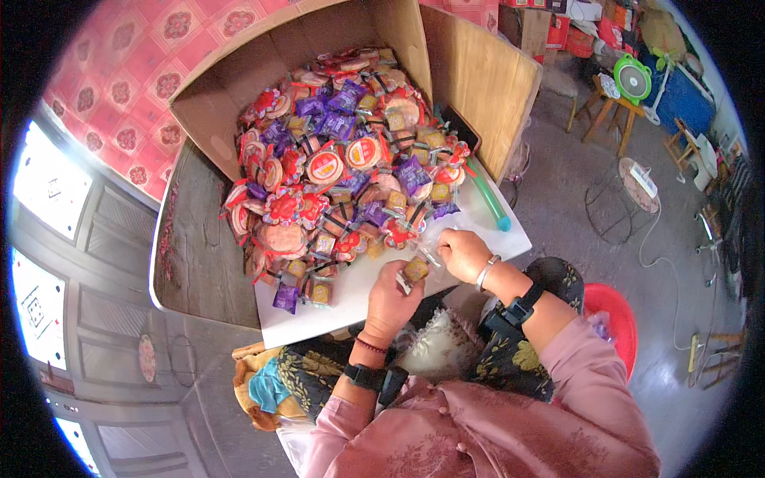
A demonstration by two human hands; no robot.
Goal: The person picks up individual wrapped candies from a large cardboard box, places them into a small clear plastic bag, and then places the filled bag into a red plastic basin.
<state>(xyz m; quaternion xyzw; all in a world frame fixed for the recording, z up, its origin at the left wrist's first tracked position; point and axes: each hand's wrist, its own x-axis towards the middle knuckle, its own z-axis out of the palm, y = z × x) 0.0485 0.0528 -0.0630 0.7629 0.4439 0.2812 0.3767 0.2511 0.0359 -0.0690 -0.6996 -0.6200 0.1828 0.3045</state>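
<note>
My left hand [391, 299] grips a small clear-wrapped piece with a yellow label [415, 270] between thumb and fingers, over the near edge of a white board [346, 305]. To its right, my right hand [466, 254] pinches clear plastic film [435, 248] at its fingertips; whether the film is joined to the wrapped piece I cannot tell. Beyond both hands lies a large heap of wrapped pieces, with purple packets [337, 122], round pink discs in clear wrap [284, 239] and red flower-shaped packets [284, 205]. The heap spills from an open cardboard box [209, 113] lying on its side.
A green tube [487, 194] lies on the board's right side, by a dark tray-like object [463, 128] and an upright wooden panel [484, 77]. A grey wooden tabletop [197, 251] extends left. At my right, a red plastic tub [615, 328] stands low beside my knee.
</note>
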